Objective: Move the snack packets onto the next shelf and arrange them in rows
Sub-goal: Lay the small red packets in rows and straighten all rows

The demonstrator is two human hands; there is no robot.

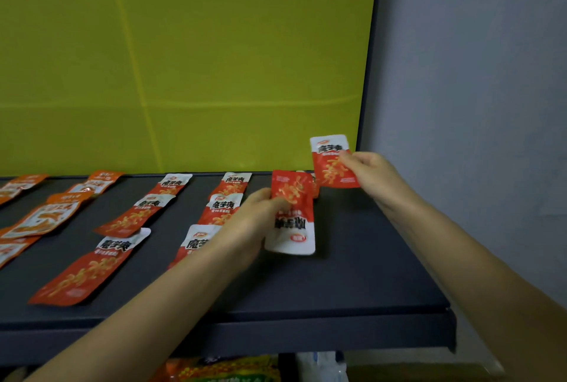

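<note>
Both arms come in from the bottom edge: the left forearm (147, 311) and the right forearm (478, 262) cross the front lip of a dark grey shelf (352, 268). The left hand (254, 216) grips an upside-down packet (291, 222) by its red end, fingers curled round the edge. Its long axis runs front to back and its white printed end points toward the camera. Whether it touches the board cannot be told. The right hand (371, 173) pinches an upright packet (331, 160) at its lower right corner. This one has its white header up and is raised in front of the yellow-green back panel (214, 44), near the shelf's right rear corner. A red sliver shows between the two held packets, too little to identify.

Six red-and-white packets (144, 212) lie flat on the shelf in two columns of three. Each has its long axis running front to back, fanned leftward, with the white header toward the back panel. The nearest packet of the right column is half hidden under the left forearm. Further left lie at least four orange packets (46, 216), some overlapping and some cut off by the frame's left edge, so their count is uncertain.

Below the shelf, blurred yellow-and-orange bags (221, 369) are cut off at the bottom. A grey wall (475, 74) stands to the right
</note>
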